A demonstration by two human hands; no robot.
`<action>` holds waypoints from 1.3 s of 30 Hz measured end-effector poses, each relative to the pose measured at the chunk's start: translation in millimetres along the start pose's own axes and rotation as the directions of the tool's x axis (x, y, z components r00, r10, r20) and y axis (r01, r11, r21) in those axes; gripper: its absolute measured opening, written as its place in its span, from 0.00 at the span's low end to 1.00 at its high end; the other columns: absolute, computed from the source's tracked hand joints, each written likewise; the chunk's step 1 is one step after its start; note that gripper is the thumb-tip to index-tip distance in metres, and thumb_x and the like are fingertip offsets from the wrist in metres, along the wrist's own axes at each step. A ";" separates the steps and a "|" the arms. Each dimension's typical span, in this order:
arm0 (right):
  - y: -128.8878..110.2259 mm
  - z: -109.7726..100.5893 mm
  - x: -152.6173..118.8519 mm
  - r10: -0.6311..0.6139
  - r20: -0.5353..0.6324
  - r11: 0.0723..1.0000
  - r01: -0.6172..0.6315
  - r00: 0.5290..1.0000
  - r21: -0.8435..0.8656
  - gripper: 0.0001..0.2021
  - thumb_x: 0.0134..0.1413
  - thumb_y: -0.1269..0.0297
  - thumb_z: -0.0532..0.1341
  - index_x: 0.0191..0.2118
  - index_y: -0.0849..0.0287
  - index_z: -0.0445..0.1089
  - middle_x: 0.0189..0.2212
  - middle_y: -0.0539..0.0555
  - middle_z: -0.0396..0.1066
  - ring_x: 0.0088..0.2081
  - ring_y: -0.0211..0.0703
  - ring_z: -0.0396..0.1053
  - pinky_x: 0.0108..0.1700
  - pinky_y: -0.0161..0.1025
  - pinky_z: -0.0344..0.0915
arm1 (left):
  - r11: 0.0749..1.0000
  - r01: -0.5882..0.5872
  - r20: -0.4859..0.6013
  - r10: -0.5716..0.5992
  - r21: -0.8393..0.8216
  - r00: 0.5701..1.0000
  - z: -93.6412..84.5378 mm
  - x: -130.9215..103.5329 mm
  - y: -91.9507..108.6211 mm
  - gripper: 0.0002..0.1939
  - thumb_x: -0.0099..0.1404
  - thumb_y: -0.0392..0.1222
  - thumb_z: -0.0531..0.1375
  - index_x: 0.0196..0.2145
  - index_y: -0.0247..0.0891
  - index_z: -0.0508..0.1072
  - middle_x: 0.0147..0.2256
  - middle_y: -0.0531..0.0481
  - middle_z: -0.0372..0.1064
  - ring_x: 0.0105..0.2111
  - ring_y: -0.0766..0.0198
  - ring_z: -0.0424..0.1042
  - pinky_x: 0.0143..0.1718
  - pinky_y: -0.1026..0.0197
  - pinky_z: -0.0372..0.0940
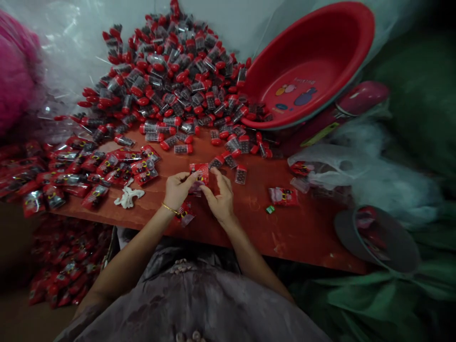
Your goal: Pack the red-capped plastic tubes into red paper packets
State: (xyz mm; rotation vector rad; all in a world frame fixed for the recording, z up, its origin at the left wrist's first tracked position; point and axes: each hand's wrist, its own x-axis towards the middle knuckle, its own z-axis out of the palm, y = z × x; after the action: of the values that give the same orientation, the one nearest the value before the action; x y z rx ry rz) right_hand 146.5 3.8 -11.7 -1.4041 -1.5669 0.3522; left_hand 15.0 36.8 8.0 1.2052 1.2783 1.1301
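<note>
A small red printed plastic packet (200, 172) is held up between both hands over the front part of the table. My left hand (179, 191) pinches its left side between thumb and fingers. My right hand (221, 194) has thumb and fingers on its right side. Under the left wrist, near the table edge, lies another red packet (185, 214). Just beyond the right hand are several clear little tubes with red caps and dark round contents, one capped tube (241, 174) lying nearest.
A large heap of red-capped tubes (178, 71) covers the back of the red table (256, 228). Filled packets (117, 166) are piled at left. A red basin (306, 61) leans at back right. A grey bucket (388, 237), crumpled tissue (128, 196) and a single packet (283, 195) lie around.
</note>
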 end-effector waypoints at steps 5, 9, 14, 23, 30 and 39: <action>-5.8 8.3 -7.4 0.306 0.103 0.913 -0.323 0.946 0.248 0.18 0.56 0.52 0.53 0.25 0.60 0.67 0.19 0.47 0.64 0.24 0.35 0.61 0.27 0.31 0.58 | 0.980 0.035 -0.065 -0.049 -0.196 0.997 15.4 -10.2 -6.4 0.14 0.49 0.51 0.65 0.24 0.35 0.77 0.19 0.55 0.68 0.21 0.71 0.61 0.26 0.67 0.57; -4.9 8.1 -8.0 0.311 0.013 0.938 -0.309 0.950 0.154 0.20 0.57 0.52 0.50 0.18 0.57 0.56 0.15 0.44 0.53 0.20 0.32 0.52 0.24 0.32 0.50 | 0.968 0.091 -0.041 -0.103 -0.234 0.994 25.9 -18.0 -6.5 0.14 0.47 0.50 0.66 0.22 0.35 0.77 0.19 0.55 0.68 0.21 0.71 0.62 0.27 0.67 0.58; 0.7 -1.5 -3.5 0.245 0.056 0.961 -0.251 0.968 0.121 0.17 0.58 0.56 0.49 0.21 0.57 0.56 0.17 0.45 0.56 0.22 0.34 0.54 0.26 0.33 0.52 | 0.866 0.294 0.032 -0.308 -0.405 0.951 33.0 -17.1 1.6 0.17 0.40 0.50 0.70 0.19 0.33 0.73 0.17 0.56 0.66 0.19 0.74 0.60 0.24 0.68 0.56; 33.6 -45.4 24.4 0.287 -0.032 0.824 -0.264 0.957 -0.501 0.20 0.57 0.48 0.52 0.40 0.62 0.67 0.37 0.63 0.70 0.40 0.52 0.66 0.41 0.44 0.59 | 0.748 0.411 0.089 -0.431 -0.521 0.898 26.4 -10.2 13.4 0.20 0.32 0.46 0.73 0.20 0.33 0.72 0.20 0.54 0.69 0.21 0.72 0.66 0.27 0.67 0.61; 53.1 -51.0 21.5 0.375 -0.053 0.627 -0.296 0.925 -0.721 0.24 0.57 0.50 0.52 0.49 0.68 0.65 0.42 0.71 0.68 0.45 0.60 0.64 0.42 0.52 0.60 | 0.637 0.524 0.190 -0.518 -0.565 0.834 24.8 -12.0 10.7 0.19 0.37 0.45 0.72 0.26 0.35 0.72 0.28 0.51 0.74 0.29 0.67 0.73 0.38 0.62 0.65; 52.8 -49.1 25.7 0.456 -0.047 0.730 -0.404 0.888 -0.551 0.12 0.51 0.61 0.59 0.40 0.64 0.67 0.37 0.63 0.71 0.41 0.55 0.68 0.41 0.47 0.62 | 0.560 0.559 0.213 -0.564 -0.612 0.798 12.0 -10.7 11.7 0.13 0.47 0.43 0.69 0.30 0.36 0.73 0.28 0.49 0.75 0.31 0.65 0.74 0.39 0.61 0.65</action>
State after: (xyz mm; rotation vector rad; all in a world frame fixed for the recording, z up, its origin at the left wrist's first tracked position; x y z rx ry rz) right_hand 220.3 23.7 -15.1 -2.2536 -1.4573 0.2465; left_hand 27.7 26.8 19.6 0.2114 1.0145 0.9522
